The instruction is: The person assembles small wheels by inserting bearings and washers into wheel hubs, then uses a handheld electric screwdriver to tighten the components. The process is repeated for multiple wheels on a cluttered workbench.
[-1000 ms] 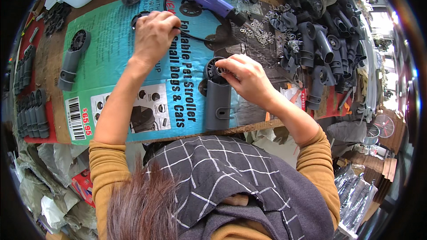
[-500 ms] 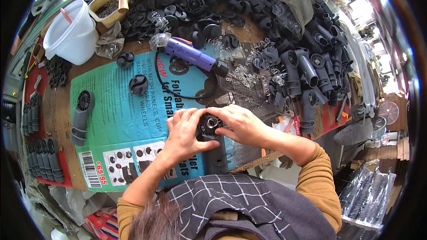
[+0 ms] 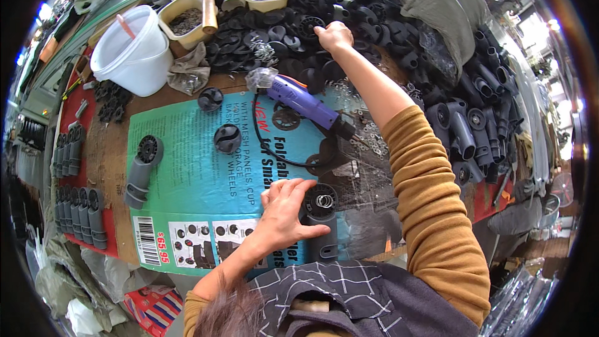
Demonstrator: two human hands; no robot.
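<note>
A dark grey plastic tube fitting (image 3: 324, 241) lies on the cardboard near the table's front edge. A metal coil spring (image 3: 324, 201) sits in its round head. My left hand (image 3: 286, 213) curls around the left side of that head, forefinger at the top, thumb across the neck below. Farther off, my right hand (image 3: 335, 36) is stretched out to the heap of black plastic parts. Its fingers are closed at the edge of a black wheel-like disc (image 3: 310, 25). A purple power screwdriver (image 3: 302, 100) rests between my hands and the heap.
Two black round knobs (image 3: 227, 139) and another grey fitting (image 3: 143, 168) lie on the printed cardboard (image 3: 187, 168). A white bucket (image 3: 134, 56) and cream tubs (image 3: 185, 20) stand at the back left. More grey fittings (image 3: 458, 125) are piled at the right; small metal pieces lie scattered (image 3: 368, 134).
My right hand has left the fitting and reached forward to the black parts. The left hand has stayed at the fitting, and the spring is now uncovered. The whole view has shifted slightly.
</note>
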